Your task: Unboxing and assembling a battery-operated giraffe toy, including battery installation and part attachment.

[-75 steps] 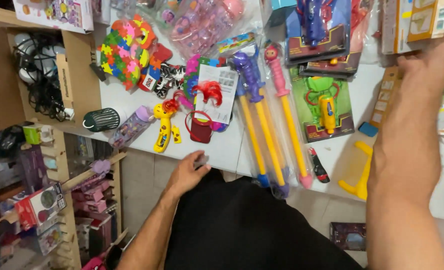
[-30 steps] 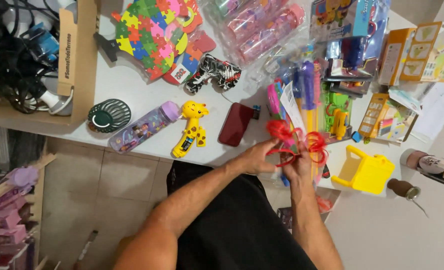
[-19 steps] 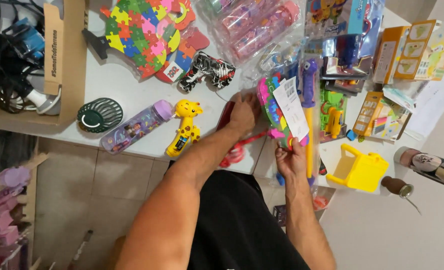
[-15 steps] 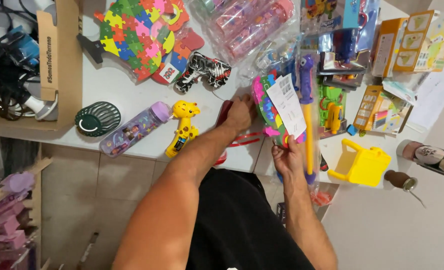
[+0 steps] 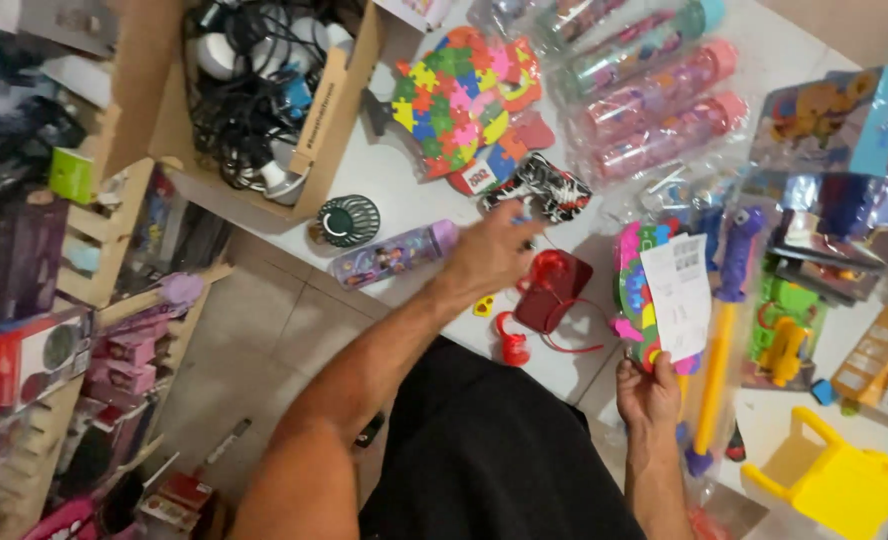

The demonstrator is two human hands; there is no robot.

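The colourful toy pack [image 5: 639, 290], with a white paper tag [image 5: 677, 298] fixed to its front, stands tilted near the front edge of the white tabletop [image 5: 404, 205]. The right hand [image 5: 649, 392] pinches its lower end, thumb and fingers closed on the pack's bottom edge. Just right of it lies a long water squirter [image 5: 721, 330] with a purple head and an orange tube, running toward the front edge.

The left hand [image 5: 492, 250] reaches out over the table with its fingers loosely curled; whether the fingertips touch anything cannot be told. It hovers above a dark red pouch [image 5: 554, 290] with a thin red cord looping out beside it, and just short of a black and white patterned toy [image 5: 539, 188]. A small red piece [image 5: 512, 347] lies at the front edge below the pouch, and a bit of yellow toy [image 5: 483, 306] peeks out under the wrist.

To the left of the hand a purple bottle [image 5: 392, 254] lies on its side, with a round dark green disc [image 5: 348, 220] just beyond it. Farther back sits a bright foam puzzle [image 5: 461, 98], and to its right several pink bottles in clear wrap [image 5: 654, 100]. A cardboard box of cables [image 5: 264, 90] occupies the table's left end. At the right front corner stands a yellow toy chair [image 5: 839, 485].
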